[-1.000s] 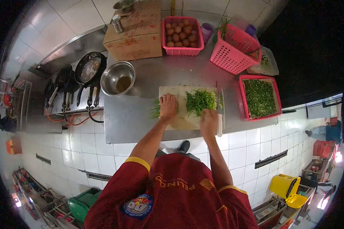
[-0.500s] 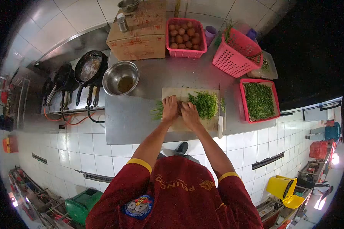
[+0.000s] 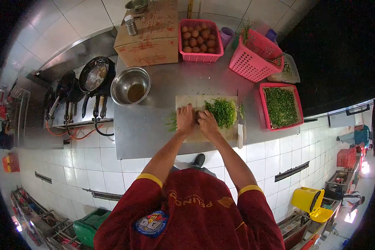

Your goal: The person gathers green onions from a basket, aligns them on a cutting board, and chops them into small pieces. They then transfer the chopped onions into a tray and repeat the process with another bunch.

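Note:
A pale cutting board (image 3: 191,136) lies on the steel table. My left hand (image 3: 186,118) is closed on its left part, with green stalks (image 3: 172,121) sticking out to the left of it. Beside it, my right hand (image 3: 206,123) has its fingers curled close to my left hand; what they grip is too small and hidden to name. Chopped greens (image 3: 221,113) are heaped just right of my right hand. Along the board's right edge lies a knife (image 3: 240,135) with a white handle.
At the left stand a metal bowl (image 3: 130,86) and pans (image 3: 96,75) on a stove. Behind are a carton (image 3: 148,48), a pink basket of eggs (image 3: 200,39), a tilted pink basket (image 3: 254,60) and a pink tray of chopped greens (image 3: 281,106). A person (image 3: 360,136) is far right.
The view has shifted slightly. Both hands stay close together on the board, in nearly the same place.

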Motion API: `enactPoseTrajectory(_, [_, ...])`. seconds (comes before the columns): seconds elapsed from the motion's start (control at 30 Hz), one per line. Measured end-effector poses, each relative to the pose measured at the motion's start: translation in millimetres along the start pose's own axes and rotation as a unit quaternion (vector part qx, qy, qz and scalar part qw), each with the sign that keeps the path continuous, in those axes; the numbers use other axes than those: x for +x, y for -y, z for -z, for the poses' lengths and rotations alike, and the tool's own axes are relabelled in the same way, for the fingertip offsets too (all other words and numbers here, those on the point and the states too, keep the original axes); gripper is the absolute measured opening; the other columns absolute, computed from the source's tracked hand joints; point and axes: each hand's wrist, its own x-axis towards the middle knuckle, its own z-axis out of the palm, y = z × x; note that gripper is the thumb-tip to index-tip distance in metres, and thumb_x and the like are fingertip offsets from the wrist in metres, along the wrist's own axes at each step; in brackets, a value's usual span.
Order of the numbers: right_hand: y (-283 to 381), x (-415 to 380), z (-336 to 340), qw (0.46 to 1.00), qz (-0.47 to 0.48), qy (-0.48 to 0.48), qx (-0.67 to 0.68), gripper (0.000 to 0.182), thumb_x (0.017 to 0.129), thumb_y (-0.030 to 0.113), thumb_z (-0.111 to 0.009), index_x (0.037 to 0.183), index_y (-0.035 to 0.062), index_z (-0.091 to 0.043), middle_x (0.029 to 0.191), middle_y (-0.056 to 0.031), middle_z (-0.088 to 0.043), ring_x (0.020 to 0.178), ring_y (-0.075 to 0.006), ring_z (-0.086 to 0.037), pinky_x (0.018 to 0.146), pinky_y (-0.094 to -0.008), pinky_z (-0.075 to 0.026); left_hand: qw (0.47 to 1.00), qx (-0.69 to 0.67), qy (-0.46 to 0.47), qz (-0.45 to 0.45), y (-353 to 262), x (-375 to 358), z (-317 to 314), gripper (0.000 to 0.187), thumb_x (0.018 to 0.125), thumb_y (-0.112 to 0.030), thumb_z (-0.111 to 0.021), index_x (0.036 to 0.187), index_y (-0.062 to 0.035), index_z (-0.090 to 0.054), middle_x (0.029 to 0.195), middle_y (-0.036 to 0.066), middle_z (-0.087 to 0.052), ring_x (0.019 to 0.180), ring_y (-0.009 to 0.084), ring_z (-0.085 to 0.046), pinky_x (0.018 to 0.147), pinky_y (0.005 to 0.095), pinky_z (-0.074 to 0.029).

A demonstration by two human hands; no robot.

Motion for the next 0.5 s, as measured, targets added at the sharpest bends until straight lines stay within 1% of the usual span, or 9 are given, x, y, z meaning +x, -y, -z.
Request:
enactPoseTrajectory(0.03, [-0.9,0.5,-1.4,1.0,-0.004,0.002,0.0,0.013,0.074,0.006,-0.063,0.084,0.0031,-0.07,0.123,-0.0106,-0.055,0.117,-0.0286,-0.047,0.099,-0.0431,-0.04,0.999,0.028,0.017,0.009,-1.6,-2.0,8.3,0.034,0.083,-0.011,-0.059,0.115,-0.0051,-0.049,0.111,0.017,-0.053,0.107,0.0335,-0.049,0.095,0.0473,-0.035])
enactPoseTrajectory(0.07, [-1.8,-1.5,-3.1,1.0,-0.002,-0.026,0.009,0.013,0.074,0.007,-0.063,0.084,0.0032,-0.07,0.124,-0.0102,-0.055,0.116,-0.0285,-0.047,0.099,-0.0432,-0.04,0.998,0.057,0.036,0.019,-4.0,-5.8,15.5,0.032,0.083,-0.012,-0.059,0.113,-0.006,-0.051,0.111,0.017,-0.053,0.107,0.0331,-0.049,0.095,0.0474,-0.035])
enactPoseTrajectory(0.13, [0.4,-3.6,-4.7,0.996,0.005,-0.08,0.03,0.014,0.075,0.008,-0.062,0.086,0.0034,-0.071,0.125,-0.0095,-0.055,0.116,-0.0284,-0.048,0.099,-0.0434,-0.041,0.993,0.106,-0.038,-0.026,-0.5,-14.6,16.5,0.022,0.084,-0.015,-0.059,0.103,-0.0064,-0.053,0.103,0.015,-0.053,0.101,0.0315,-0.05,0.092,0.0485,-0.036])
enactPoseTrajectory(0.17, [2.1,-2.9,-5.6,0.997,0.0,-0.072,0.026,0.015,0.076,0.008,-0.061,0.086,0.0034,-0.071,0.126,-0.0091,-0.055,0.116,-0.0283,-0.048,0.098,-0.0438,-0.041,0.987,0.13,-0.076,-0.048,1.3,-16.8,17.6,0.017,0.085,-0.016,-0.059,0.098,-0.0066,-0.054,0.098,0.013,-0.054,0.099,0.0307,-0.051,0.09,0.049,-0.037])
enactPoseTrajectory(0.37, [4.7,-1.8,-2.0,0.999,-0.017,-0.047,0.016,0.016,0.08,0.01,-0.06,0.09,0.0036,-0.071,0.127,-0.0091,-0.054,0.117,-0.0283,-0.048,0.098,-0.0451,-0.041,0.978,0.173,-0.078,-0.082,9.5,-9.2,7.1,0.018,0.085,-0.02,-0.058,0.098,-0.0084,-0.054,0.097,0.011,-0.053,0.097,0.0288,-0.051,0.087,0.0466,-0.038])
enactPoseTrajectory(0.47, [6.4,-1.6,0.4,0.999,-0.016,-0.042,0.009,0.017,0.083,0.011,-0.059,0.092,0.0035,-0.071,0.128,-0.0095,-0.054,0.117,-0.0284,-0.048,0.099,-0.0457,-0.04,0.985,0.171,0.016,-0.02,2.8,-6.5,9.1,0.027,0.084,-0.021,-0.059,0.106,-0.0066,-0.053,0.108,0.013,-0.053,0.106,0.0301,-0.049,0.093,0.0473,-0.036])
enactPoseTrajectory(0.5, [7.8,-2.3,4.9,0.999,-0.014,-0.042,0.015,0.017,0.084,0.012,-0.059,0.093,0.0035,-0.071,0.128,-0.0096,-0.054,0.117,-0.0285,-0.048,0.099,-0.0461,-0.04,0.984,0.178,0.012,-0.025,3.1,-8.3,8.8,0.026,0.085,-0.021,-0.058,0.106,-0.0064,-0.053,0.108,0.013,-0.053,0.105,0.03,-0.049,0.093,0.0471,-0.036])
